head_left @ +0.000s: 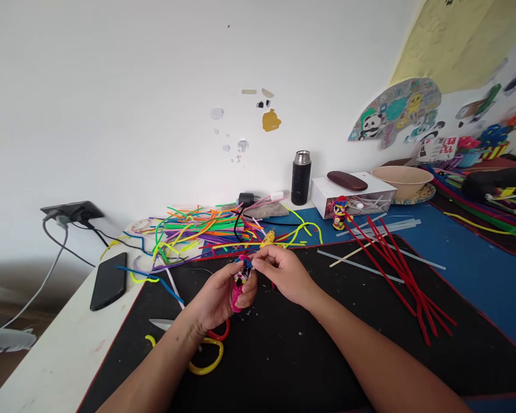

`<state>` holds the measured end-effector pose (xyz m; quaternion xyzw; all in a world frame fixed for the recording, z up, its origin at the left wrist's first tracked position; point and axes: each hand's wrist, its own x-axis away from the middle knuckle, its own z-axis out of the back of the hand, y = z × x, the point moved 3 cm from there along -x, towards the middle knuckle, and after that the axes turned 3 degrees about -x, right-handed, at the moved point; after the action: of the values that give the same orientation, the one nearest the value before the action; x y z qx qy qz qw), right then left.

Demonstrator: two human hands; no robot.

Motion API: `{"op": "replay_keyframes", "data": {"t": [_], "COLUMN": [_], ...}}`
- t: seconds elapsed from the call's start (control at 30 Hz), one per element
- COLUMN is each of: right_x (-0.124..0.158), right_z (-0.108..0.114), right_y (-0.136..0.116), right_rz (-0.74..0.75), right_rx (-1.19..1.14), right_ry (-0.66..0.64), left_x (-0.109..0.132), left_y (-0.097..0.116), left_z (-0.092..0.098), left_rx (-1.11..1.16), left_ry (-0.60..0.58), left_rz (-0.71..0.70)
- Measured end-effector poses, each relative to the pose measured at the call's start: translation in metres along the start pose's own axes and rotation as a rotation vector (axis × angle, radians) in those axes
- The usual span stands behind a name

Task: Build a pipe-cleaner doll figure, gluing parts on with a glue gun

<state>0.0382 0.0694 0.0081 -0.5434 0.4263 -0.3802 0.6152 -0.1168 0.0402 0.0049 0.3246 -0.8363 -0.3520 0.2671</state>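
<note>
My left hand (217, 292) is closed around a small pipe-cleaner doll (237, 295), which has a pink lower body and blue, white and black parts higher up. The fingers of my right hand (284, 272) are pinched together at the doll's head, touching its right side; whatever they grip there is too small to make out. Just behind my right hand lies a yellow glue gun (267, 238), partly covered. Scissors with red and yellow handles (206, 367) rest on the black mat (284, 361), partly under my left forearm.
Colourful pipe cleaners (198, 226) pile up behind my hands. Red pipe cleaners (408, 281) and clear glue sticks (361, 267) lie to the right. A similar doll (340, 213) stands before a white box (352, 186). There are also a black bottle (301, 180), a bowl (402, 180) and a phone (108, 281).
</note>
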Motion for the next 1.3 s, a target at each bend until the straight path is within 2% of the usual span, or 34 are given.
{"op": "replay_keyframes", "data": {"t": [0.33, 1.03, 1.17, 1.3], "right_x": [0.001, 0.001, 0.001, 0.003], "right_z": [0.0, -0.005, -0.007, -0.01], "right_y": [-0.002, 0.0, 0.0, -0.001], "right_rz": [0.017, -0.02, -0.053, -0.135], "right_rx": [-0.015, -0.188, -0.263, -0.395], "right_ry": [-0.007, -0.051, -0.086, -0.188], "left_x": [0.001, 0.004, 0.005, 0.007], "left_y": [0.0, 0.001, 0.001, 0.0], "left_z": [-0.006, -0.015, -0.018, -0.019], "left_rx": [0.039, 0.074, 0.064, 0.027], "left_ry": [-0.001, -0.113, -0.123, -0.146], "left_rz": [0.034, 0.048, 0.04, 0.035]}}
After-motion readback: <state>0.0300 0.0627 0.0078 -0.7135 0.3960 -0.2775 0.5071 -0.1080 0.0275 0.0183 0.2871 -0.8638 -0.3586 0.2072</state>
